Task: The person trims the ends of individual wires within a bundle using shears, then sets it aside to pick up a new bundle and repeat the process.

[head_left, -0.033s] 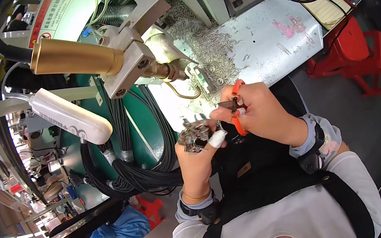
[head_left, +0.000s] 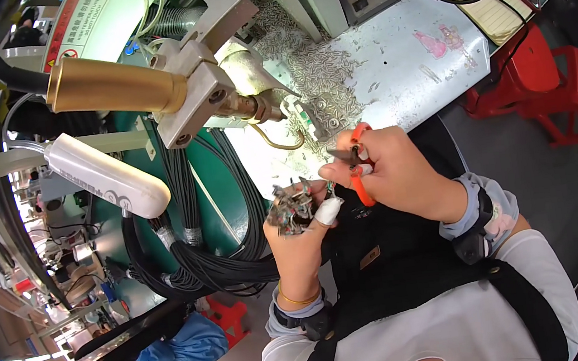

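A bunch of short wire pieces with metal ends [head_left: 290, 211] is gripped in my left hand [head_left: 296, 248], whose thumb wears a white covering. One thin greenish wire end [head_left: 330, 190] pokes up between that thumb and the fingers. My right hand [head_left: 399, 167] is closed round small scissors [head_left: 357, 156] with orange-red loop handles and dark blades. The blades point left, just above and beside the wire end. Whether they touch it I cannot tell. Both hands are above my black apron, in front of the bench edge.
A soldering fixture with a brass-coloured barrel [head_left: 119, 86] and curved tube stands over the bench. Small metal pins [head_left: 319, 76] lie heaped behind it. Black cable coils [head_left: 198, 264] hang at left, near a white cylinder [head_left: 108, 175]. Red stools [head_left: 536, 78] stand right.
The wire bunch and my left hand have shifted slightly. The scissors have turned a little in my right hand, their blades now tilted with the tips higher.
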`<control>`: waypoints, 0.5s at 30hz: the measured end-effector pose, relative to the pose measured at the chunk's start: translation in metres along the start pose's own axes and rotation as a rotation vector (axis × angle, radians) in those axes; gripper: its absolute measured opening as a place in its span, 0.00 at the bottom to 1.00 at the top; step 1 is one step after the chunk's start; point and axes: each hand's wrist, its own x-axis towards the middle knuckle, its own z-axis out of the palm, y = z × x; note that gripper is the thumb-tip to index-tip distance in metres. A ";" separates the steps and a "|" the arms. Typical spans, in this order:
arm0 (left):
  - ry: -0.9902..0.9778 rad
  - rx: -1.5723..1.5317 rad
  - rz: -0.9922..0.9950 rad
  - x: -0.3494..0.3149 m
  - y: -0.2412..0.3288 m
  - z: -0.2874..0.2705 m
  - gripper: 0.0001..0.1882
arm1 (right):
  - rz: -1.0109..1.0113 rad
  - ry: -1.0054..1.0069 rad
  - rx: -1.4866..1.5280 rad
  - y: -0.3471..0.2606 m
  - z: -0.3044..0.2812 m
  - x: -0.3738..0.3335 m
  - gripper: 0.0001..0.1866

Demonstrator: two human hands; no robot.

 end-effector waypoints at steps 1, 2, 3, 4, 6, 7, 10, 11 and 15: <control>0.058 0.130 0.120 -0.002 -0.001 0.001 0.11 | 0.169 -0.079 0.105 -0.005 -0.002 -0.001 0.10; 0.116 0.261 0.239 -0.004 -0.002 0.001 0.11 | 0.337 -0.158 0.211 -0.011 -0.005 -0.001 0.10; 0.116 0.262 0.238 -0.003 -0.004 0.000 0.11 | 0.506 -0.238 0.318 -0.013 -0.005 -0.001 0.10; 0.118 0.338 0.333 -0.001 -0.007 -0.001 0.10 | 0.506 -0.238 0.316 -0.013 -0.006 0.000 0.10; 0.123 0.492 0.520 0.002 -0.007 -0.002 0.10 | 0.585 -0.361 0.407 -0.007 -0.007 0.002 0.09; 0.124 0.491 0.520 0.001 -0.007 -0.003 0.10 | 0.625 -0.424 0.452 -0.004 -0.006 0.003 0.09; 0.051 -0.365 -0.020 -0.001 0.003 0.001 0.10 | 0.205 -0.207 0.220 0.018 0.009 -0.010 0.09; 0.055 -0.364 -0.019 0.000 0.005 -0.001 0.10 | -0.006 -0.101 0.105 0.023 0.013 -0.013 0.10; -0.018 -0.567 -0.208 0.001 0.009 -0.006 0.08 | -0.208 -0.089 -0.145 0.032 0.010 -0.015 0.07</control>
